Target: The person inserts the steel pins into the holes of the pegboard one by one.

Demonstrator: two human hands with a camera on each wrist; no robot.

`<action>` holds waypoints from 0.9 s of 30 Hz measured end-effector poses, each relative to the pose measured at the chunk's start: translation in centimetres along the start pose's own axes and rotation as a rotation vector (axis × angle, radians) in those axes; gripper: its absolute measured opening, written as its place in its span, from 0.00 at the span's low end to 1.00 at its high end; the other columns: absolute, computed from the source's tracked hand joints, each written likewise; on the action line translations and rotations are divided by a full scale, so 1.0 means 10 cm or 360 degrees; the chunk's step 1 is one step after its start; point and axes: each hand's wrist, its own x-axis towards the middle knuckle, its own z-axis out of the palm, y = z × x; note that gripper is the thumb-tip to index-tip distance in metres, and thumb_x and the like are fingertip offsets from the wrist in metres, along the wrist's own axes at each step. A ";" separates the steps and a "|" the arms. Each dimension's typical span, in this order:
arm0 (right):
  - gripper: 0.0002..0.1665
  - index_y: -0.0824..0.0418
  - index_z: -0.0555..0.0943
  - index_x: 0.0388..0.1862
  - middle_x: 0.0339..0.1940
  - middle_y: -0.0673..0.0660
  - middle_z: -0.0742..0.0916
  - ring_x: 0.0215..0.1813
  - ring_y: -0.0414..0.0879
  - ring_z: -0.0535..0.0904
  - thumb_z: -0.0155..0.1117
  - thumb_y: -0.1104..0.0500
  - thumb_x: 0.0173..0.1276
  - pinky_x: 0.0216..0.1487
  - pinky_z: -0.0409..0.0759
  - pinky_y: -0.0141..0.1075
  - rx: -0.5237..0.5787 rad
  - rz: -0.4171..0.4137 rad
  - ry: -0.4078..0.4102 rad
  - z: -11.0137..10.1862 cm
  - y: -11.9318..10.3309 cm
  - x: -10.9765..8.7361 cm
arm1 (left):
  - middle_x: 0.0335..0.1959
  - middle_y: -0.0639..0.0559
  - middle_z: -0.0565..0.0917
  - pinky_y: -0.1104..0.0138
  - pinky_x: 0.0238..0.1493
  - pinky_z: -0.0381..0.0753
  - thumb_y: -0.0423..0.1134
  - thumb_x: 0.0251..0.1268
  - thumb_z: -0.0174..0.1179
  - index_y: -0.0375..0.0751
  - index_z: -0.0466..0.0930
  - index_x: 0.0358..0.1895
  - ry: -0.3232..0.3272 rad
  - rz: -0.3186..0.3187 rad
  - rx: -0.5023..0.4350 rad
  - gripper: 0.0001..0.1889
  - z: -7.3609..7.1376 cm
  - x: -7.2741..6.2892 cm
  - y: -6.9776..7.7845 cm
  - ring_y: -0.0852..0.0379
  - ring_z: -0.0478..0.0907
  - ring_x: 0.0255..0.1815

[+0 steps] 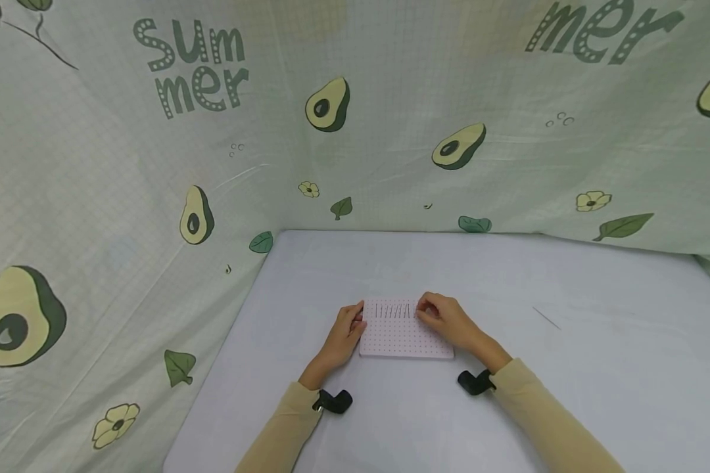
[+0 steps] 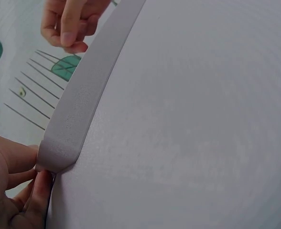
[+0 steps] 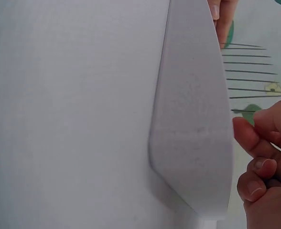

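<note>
A pale pink board (image 1: 407, 343) with rows of small holes lies on the table. Several thin dark metal rods (image 1: 394, 311) stand upright in a row near its far edge; the right wrist view shows the rods (image 3: 250, 71) side by side. My left hand (image 1: 343, 335) grips the board's left side, fingers and thumb about its corner in the left wrist view. Over the far right part of the board, my right hand (image 1: 449, 320) pinches one thin rod (image 3: 242, 110) between thumb and forefinger, at the end of the row. That rod's foot is hidden behind the board's edge.
One loose thin rod (image 1: 547, 318) lies on the white tabletop (image 1: 597, 368) to the right of the board. Behind and left of the table hangs a pale green curtain (image 1: 384, 184) printed with avocados. Black wrist cameras (image 1: 476, 382) sit at both cuffs.
</note>
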 end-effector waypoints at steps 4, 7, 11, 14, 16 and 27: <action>0.02 0.60 0.81 0.39 0.31 0.48 0.79 0.34 0.43 0.70 0.66 0.64 0.69 0.34 0.69 0.34 -0.0006 0.0032 0.0010 -0.05 0.00 -0.03 | 0.61 0.40 0.68 0.55 0.62 0.70 0.36 0.80 0.48 0.32 0.58 0.76 -0.0001 0.0005 0.0000 0.27 0.00 0.00 0.00 0.50 0.69 0.58; 0.03 0.61 0.81 0.40 0.31 0.48 0.80 0.34 0.43 0.70 0.66 0.63 0.70 0.35 0.69 0.34 -0.0008 0.0049 0.0028 -0.09 0.04 -0.05 | 0.61 0.39 0.68 0.55 0.62 0.70 0.35 0.80 0.48 0.32 0.58 0.76 -0.0002 0.0006 -0.0004 0.27 0.00 0.00 0.01 0.50 0.69 0.58; 0.03 0.61 0.81 0.40 0.30 0.49 0.79 0.34 0.44 0.70 0.66 0.63 0.70 0.34 0.69 0.34 0.0001 0.0068 0.0076 -0.18 0.10 -0.09 | 0.62 0.39 0.67 0.55 0.62 0.70 0.35 0.79 0.49 0.32 0.58 0.76 -0.0001 -0.0001 -0.0013 0.27 0.00 0.00 0.01 0.49 0.69 0.58; 0.02 0.60 0.81 0.40 0.27 0.50 0.75 0.33 0.45 0.69 0.66 0.64 0.71 0.33 0.67 0.33 -0.0007 0.0112 0.0110 -0.26 0.15 -0.14 | 0.62 0.39 0.68 0.56 0.61 0.71 0.35 0.79 0.49 0.31 0.58 0.76 0.0009 0.0008 -0.0005 0.27 0.00 0.00 -0.01 0.49 0.69 0.58; 0.02 0.60 0.81 0.40 0.26 0.51 0.73 0.32 0.46 0.68 0.66 0.64 0.71 0.32 0.66 0.33 -0.0025 0.0144 0.0135 -0.33 0.19 -0.18 | 0.61 0.39 0.68 0.56 0.61 0.71 0.35 0.79 0.49 0.31 0.58 0.76 0.0012 0.0007 -0.0009 0.27 0.00 0.01 -0.01 0.50 0.69 0.57; 0.04 0.63 0.83 0.40 0.28 0.53 0.77 0.32 0.44 0.67 0.67 0.62 0.70 0.28 0.65 0.31 -0.0162 0.0215 0.0376 -0.71 0.41 -0.41 | 0.60 0.39 0.68 0.55 0.62 0.70 0.34 0.79 0.48 0.31 0.58 0.76 0.0007 0.0002 -0.0012 0.27 0.00 0.00 -0.01 0.50 0.68 0.57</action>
